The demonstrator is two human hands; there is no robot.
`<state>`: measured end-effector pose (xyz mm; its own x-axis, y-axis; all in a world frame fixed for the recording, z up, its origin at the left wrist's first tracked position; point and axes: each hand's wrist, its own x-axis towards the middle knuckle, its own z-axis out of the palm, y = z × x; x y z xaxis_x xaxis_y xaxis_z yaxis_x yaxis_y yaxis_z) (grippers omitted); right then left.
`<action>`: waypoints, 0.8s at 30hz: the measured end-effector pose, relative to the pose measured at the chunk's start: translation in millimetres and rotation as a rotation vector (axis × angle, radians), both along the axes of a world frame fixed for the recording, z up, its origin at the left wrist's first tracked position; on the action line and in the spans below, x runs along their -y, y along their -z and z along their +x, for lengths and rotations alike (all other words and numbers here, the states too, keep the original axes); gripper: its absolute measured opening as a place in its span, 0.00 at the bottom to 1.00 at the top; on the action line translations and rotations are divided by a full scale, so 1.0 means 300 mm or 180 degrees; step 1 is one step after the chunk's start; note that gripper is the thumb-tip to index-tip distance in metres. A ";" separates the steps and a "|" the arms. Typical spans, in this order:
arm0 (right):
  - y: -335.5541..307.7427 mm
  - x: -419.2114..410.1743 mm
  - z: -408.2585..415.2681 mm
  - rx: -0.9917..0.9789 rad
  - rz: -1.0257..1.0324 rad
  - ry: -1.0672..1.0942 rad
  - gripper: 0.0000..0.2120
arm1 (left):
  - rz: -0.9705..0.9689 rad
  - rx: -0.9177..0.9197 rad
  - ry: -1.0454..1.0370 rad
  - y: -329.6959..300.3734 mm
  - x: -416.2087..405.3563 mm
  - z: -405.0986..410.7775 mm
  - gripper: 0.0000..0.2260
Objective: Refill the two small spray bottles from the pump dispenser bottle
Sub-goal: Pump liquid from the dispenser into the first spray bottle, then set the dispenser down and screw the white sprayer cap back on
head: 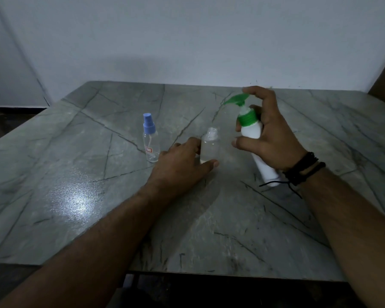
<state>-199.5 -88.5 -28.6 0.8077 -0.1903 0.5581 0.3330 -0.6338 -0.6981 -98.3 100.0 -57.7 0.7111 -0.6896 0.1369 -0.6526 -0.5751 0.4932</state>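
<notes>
A small clear spray bottle without its cap (210,145) stands upright mid-table, its neck uncovered. My left hand (182,162) grips its lower part with thumb and fingers. My right hand (268,132) holds the white pump dispenser bottle (251,130), tilted to the left above the table, with the forefinger resting on the green pump head (237,99). The green nozzle points left, above and right of the uncapped neck. A second small clear spray bottle (151,143) with a blue spray cap (148,124) stands upright left of my left hand, untouched.
The grey-green marble table (76,174) reaches to a white wall at the back. Its near edge lies just below my forearms. Black bands and a loose cord circle my right wrist (302,167). The removed spray cap is not in view.
</notes>
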 end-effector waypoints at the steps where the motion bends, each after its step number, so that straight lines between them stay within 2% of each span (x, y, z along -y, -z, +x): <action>1: 0.006 0.006 0.005 0.0073 -0.0010 0.0077 0.40 | -0.0012 0.0013 0.0002 0.002 0.000 0.002 0.27; 5: 0.028 0.026 0.023 0.0425 -0.0057 0.0372 0.29 | -0.0018 -0.0013 0.0023 0.002 0.000 0.005 0.27; 8: 0.042 0.046 0.037 0.0664 0.0039 0.0537 0.24 | -0.0049 -0.0003 0.0037 0.005 -0.003 0.004 0.27; 18: 0.079 0.097 0.064 0.0600 0.0406 0.0768 0.26 | -0.0239 -0.0089 0.0068 0.005 -0.015 -0.007 0.28; 24: 0.081 0.078 0.049 0.0557 0.0352 0.0875 0.34 | -0.0539 0.0057 -0.0115 -0.001 -0.034 -0.032 0.33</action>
